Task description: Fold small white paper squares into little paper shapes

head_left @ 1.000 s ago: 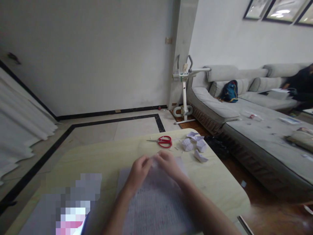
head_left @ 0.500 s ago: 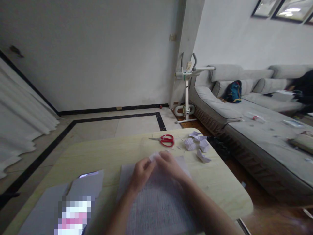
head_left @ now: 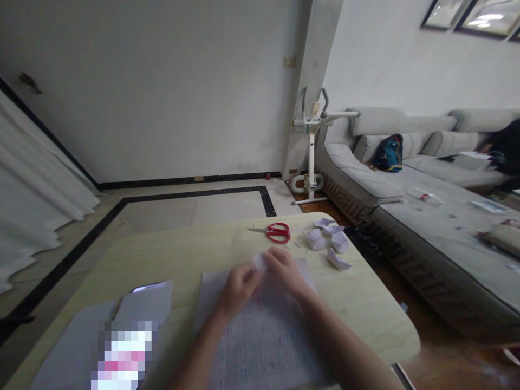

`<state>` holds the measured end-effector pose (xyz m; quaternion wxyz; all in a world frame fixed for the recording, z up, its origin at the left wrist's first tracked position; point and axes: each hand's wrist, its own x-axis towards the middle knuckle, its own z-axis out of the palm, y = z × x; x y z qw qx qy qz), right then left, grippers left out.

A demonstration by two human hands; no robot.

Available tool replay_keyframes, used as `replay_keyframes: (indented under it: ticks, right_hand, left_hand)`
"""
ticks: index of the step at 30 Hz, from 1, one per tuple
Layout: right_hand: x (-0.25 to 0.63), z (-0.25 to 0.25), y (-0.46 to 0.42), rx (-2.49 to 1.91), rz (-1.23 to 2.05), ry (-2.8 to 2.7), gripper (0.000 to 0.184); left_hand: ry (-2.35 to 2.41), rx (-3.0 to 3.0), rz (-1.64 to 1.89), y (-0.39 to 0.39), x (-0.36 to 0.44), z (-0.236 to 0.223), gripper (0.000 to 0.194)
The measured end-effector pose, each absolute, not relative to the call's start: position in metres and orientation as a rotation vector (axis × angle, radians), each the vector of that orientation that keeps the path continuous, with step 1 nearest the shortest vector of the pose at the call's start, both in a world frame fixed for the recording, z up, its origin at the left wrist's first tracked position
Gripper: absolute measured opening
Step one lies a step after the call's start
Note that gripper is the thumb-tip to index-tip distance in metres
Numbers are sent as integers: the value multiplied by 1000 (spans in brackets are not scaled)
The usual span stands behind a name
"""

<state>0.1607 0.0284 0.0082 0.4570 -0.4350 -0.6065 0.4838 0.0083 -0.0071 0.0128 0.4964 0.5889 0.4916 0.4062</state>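
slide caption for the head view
Bare left hand and right hand hold a small white paper piece over a large white paper sheet, red-handled metal scissors lying beyond.

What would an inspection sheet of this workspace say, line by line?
Surface: pale wood-look table, rounded corners.
Things in use: small white paper, held near the far edge of a large marked sheet; red-handled scissors beyond.
Clutter: folded papers at right; scraps nearby; pixelated bright item at left, unclear.
Grip: left hand and right hand both pinch the paper.
Cables: nothing seen.
Surroundings: grey sofa, blue backpack on it, exercise machine, white curtain.
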Motion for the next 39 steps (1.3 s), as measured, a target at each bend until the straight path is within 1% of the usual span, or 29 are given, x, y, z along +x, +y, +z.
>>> replay_keyframes:
  ticks: [6,14,21,32,39]
  right_hand:
    - [159,7,28,-1056,1231,-1496,33]
    - [159,5,28,-1050,1172,-1483,23]
    - [158,10,25,-1058,1176,-1571,20]
    - [153,17,23,-1205,1064,-1675,32]
    - [156,14,23,-1146,1041,-1728,35]
  left_hand:
    - [1186,1364,1005,-5,4,12,30]
    - [1183,1407,987,-4,3,9,31]
    - [1269,1407,1169,-5,5,12,28]
    - [1367,1391,1231,0,5,6,29]
    - [1325,1342,1218,1,3,6,29]
